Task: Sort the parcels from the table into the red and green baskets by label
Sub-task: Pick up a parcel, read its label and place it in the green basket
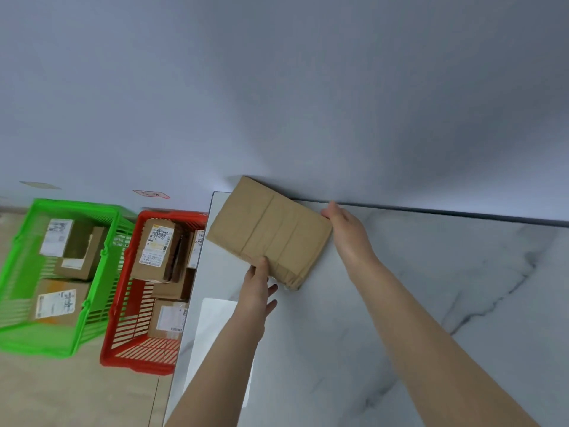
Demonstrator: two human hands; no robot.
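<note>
The brown parcel [269, 231] is held over the far left corner of the table [431, 288], plain face up with no label showing; the left hand [257, 285] pinches its near edge, thumb on top, and the right hand [345, 229] clasps the far edge. Best to flip it and read the label before choosing the red basket [172, 214] or green basket [74, 204]

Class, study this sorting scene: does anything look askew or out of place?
The brown parcel sits askew at the table's far left corner, at an angle to its edges, and the face that shows bears no label.
</note>
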